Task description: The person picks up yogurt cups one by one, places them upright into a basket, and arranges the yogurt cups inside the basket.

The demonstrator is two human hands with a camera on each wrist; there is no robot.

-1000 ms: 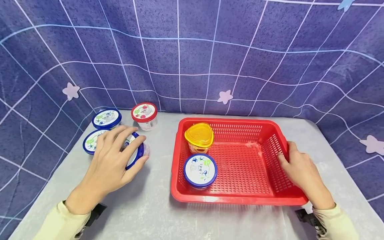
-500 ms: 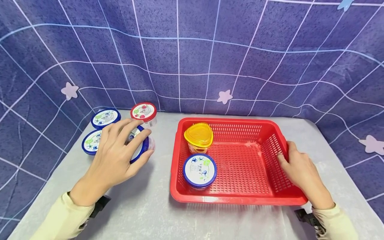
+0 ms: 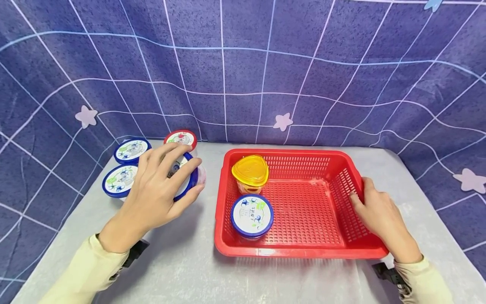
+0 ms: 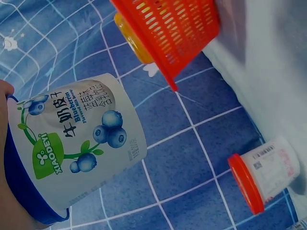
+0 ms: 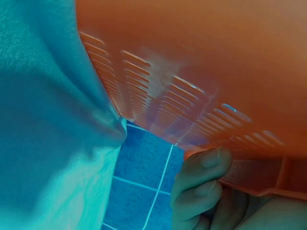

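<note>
My left hand [image 3: 159, 192] grips a blue-lidded blueberry milk cup [image 4: 84, 139] by its lid end. The cup is tilted and held above the table, left of the red basket [image 3: 303, 253]. Its blueberry print shows in the left wrist view, while the fingers cover much of the lid in the head view. At the basket's right side, my right hand [image 3: 381, 217] holds the rim, with the thumb inside; in the right wrist view curled fingers [image 5: 204, 177] show under the rim. Inside the basket, at its left, stand a yellow-lidded cup [image 3: 250, 170] and another blue-lidded cup [image 3: 252, 215].
Two blue-lidded cups, one at the back [image 3: 132, 150] and one nearer [image 3: 119, 180], stand at the table's left. A red-lidded cup [image 3: 181, 138] stands behind my left hand, partly hidden. A blue gridded curtain [image 3: 243, 76] closes off the back and sides.
My left hand has moved right and slightly away from me, carrying the cup clear of the other blue-lidded cups toward the basket. My right hand has stayed on the rim.
</note>
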